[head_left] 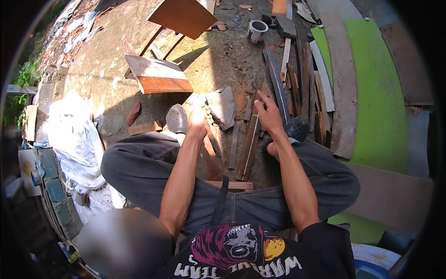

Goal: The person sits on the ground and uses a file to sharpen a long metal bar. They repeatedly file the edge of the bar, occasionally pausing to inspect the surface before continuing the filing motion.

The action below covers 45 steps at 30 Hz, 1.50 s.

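Observation:
In bright sunlight, my left hand (198, 116) is closed at the upper end of a reddish-brown wooden plank (213, 160). Glare washes out part of its fingers. A rough grey stone block (222, 107) lies just right of that hand. My right hand (269, 113) is over the upper part of a dark wooden strip (250, 146) with a pale line along it. Its thumb and forefinger are spread apart, and the other fingers are partly hidden. Between the two pieces lies a narrow, short wood strip (233, 146). A small crosspiece of wood (232, 185) sits between my legs.
Ahead to the left stands a small wooden chair (160, 74). A tin can (257, 31) and a hammer-like block (285, 26) are far ahead. Long scrap boards (306, 83) and a green sheet (374, 88) lie right. White sacking (74, 139) is heaped left.

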Available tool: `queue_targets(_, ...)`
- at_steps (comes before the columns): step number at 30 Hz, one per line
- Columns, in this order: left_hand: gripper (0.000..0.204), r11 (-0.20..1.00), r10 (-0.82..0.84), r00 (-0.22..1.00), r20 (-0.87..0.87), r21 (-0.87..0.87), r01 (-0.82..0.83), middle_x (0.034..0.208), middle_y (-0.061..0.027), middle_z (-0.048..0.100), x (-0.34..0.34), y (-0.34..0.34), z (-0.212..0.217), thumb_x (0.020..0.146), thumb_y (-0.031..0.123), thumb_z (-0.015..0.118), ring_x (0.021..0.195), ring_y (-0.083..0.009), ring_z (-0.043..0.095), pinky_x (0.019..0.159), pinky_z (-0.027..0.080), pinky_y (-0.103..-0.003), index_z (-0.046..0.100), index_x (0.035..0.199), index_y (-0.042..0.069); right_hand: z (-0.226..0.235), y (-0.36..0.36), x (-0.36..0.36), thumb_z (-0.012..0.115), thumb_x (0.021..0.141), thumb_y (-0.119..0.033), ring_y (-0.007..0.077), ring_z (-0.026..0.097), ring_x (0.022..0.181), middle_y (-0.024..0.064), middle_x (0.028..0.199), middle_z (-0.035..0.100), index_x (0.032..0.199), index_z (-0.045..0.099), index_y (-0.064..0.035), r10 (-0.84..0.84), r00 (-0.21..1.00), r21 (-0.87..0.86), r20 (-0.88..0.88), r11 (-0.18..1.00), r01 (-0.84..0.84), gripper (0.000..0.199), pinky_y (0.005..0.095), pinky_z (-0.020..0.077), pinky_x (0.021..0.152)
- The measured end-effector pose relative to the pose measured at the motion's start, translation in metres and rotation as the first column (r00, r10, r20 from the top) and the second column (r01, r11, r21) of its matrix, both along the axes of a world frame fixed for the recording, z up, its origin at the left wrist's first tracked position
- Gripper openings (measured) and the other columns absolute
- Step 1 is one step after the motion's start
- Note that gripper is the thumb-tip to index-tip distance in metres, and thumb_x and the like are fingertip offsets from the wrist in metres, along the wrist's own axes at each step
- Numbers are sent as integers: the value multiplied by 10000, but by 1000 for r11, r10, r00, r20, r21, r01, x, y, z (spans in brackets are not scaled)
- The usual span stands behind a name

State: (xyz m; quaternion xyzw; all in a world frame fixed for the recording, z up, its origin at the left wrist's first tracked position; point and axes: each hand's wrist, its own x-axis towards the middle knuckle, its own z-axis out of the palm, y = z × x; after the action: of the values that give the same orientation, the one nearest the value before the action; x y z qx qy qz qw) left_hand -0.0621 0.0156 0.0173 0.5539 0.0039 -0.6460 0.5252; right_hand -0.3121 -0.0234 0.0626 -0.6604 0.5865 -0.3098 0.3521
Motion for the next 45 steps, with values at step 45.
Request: queue_targets(45, 246, 953, 138, 912, -385, -198, -228, 736, 15, 584, 16, 23, -63, 1060, 241, 438, 623, -128, 579, 545, 511, -278, 627, 1017, 89, -74, 67, 109, 585, 1017, -283, 132, 593, 1021, 72, 1162, 684, 1265, 613, 20, 284, 906, 573, 313, 705, -419, 393, 288, 477, 896)
